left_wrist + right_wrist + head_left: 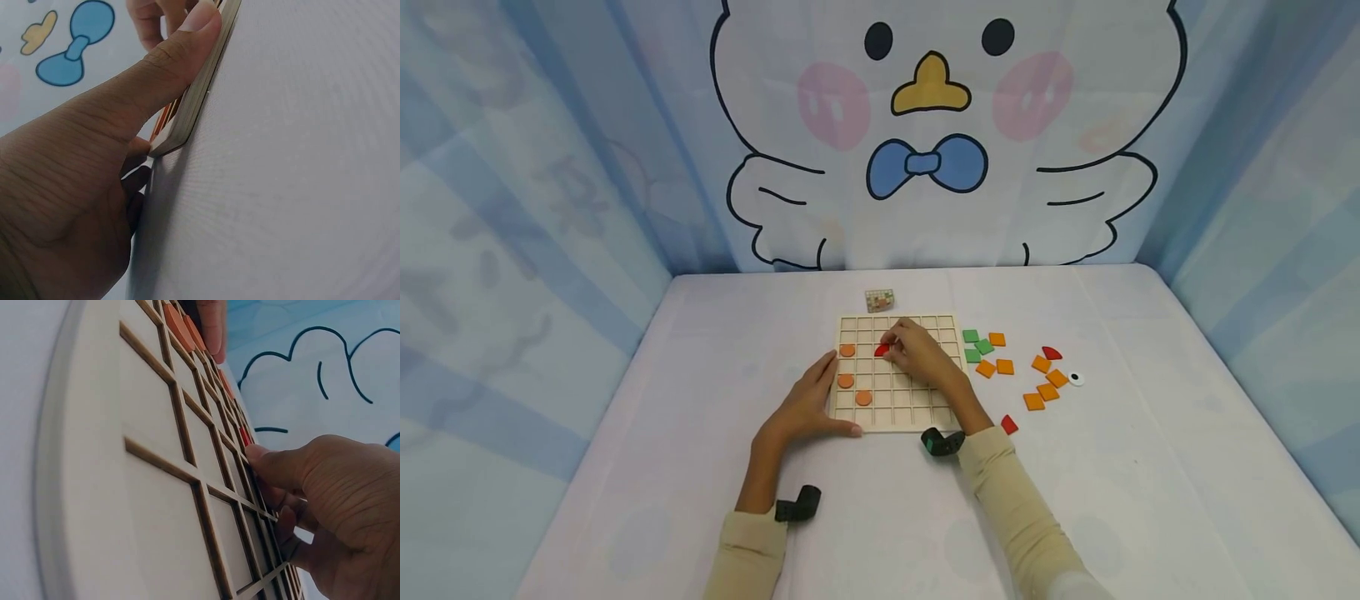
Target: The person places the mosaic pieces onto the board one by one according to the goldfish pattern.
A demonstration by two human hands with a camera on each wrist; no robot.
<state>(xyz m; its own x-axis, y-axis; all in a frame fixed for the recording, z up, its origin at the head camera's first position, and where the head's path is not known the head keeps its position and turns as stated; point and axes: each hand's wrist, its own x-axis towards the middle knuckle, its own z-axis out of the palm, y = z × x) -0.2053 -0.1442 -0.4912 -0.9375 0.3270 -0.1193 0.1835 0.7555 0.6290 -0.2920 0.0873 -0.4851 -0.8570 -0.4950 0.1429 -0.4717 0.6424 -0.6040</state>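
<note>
two beige sleeves point(747, 546), cut off at the bottom of the head view, reached forward across the white table point(1157, 500), a black device point(799, 503) at each wrist. the left hand point(805, 410) spread round the board's near left corner, thumb laid nearly straight along the near edge, fingers stretched up the left side. apart from it, the right hand point(922, 357) arched over the board, its thumb and fingertips pinching a red piece point(881, 351).

the fingers partly covered that piece, so its full outline was hard to make out; the right wrist view showed only a sliver. whether it lay flat in a cell, i could not tell. the right hand also hid several cells.

the board point(892, 414) was pale, split into square cells by thin, brown-edged ridges. three orange discs point(864, 398) sat toward its left, the red piece level with the farthest. on the table to the right lay two red wedges point(1009, 425), orange squares point(1033, 402), a white disc point(1076, 379) with a black dot and green squares point(973, 356). just beyond the board lay a small patterned card point(879, 300).
</note>
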